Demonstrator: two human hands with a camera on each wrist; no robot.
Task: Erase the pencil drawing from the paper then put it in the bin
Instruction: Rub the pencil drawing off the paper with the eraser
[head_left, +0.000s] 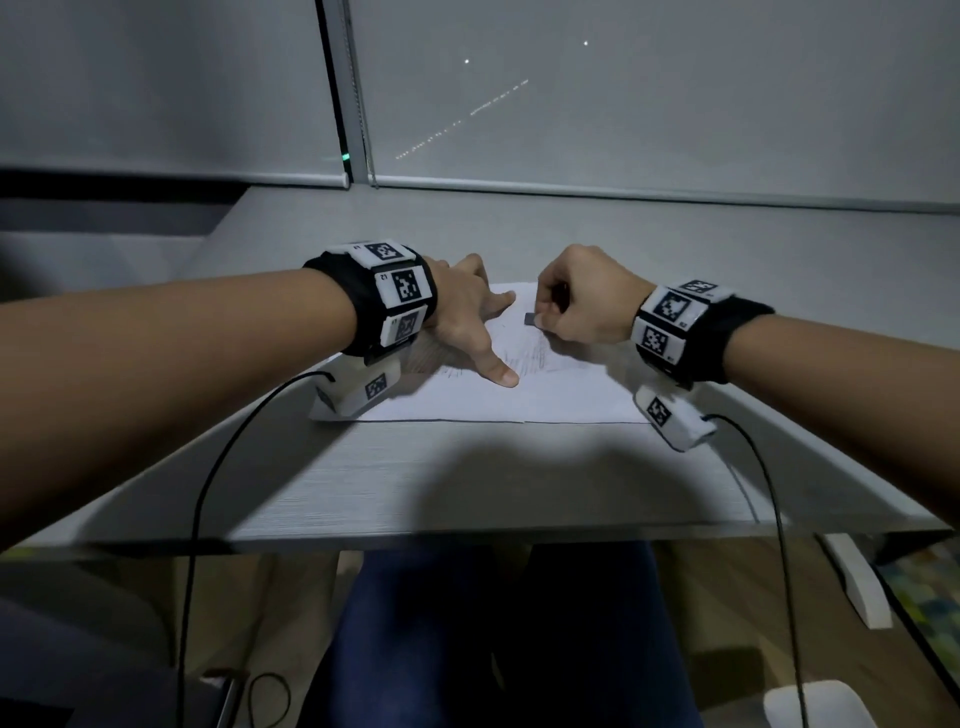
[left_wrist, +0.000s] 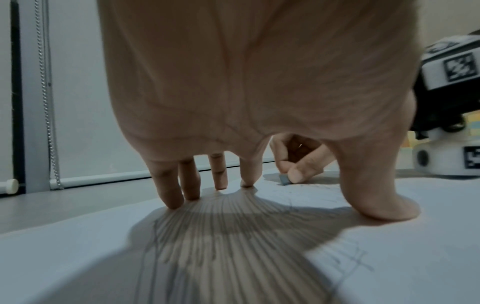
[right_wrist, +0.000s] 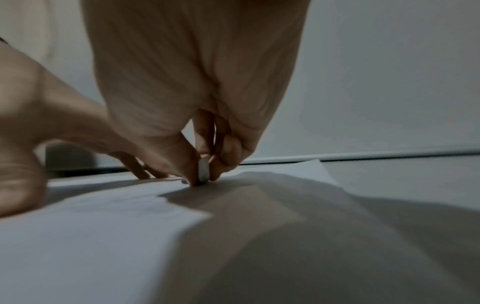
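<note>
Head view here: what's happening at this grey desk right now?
A person seated at the grey desk is rubbing out a pencil drawing on a white sheet of paper. The left hand presses its spread fingertips and thumb on the sheet to hold it flat. The right hand pinches a small grey eraser with its tip on the paper near the far edge. Many pencil lines remain, and no bin is in view.

White paper (head_left: 561, 400), grey pencil drawing (left_wrist: 221, 236), grey-blue eraser (left_wrist: 284, 180).
</note>
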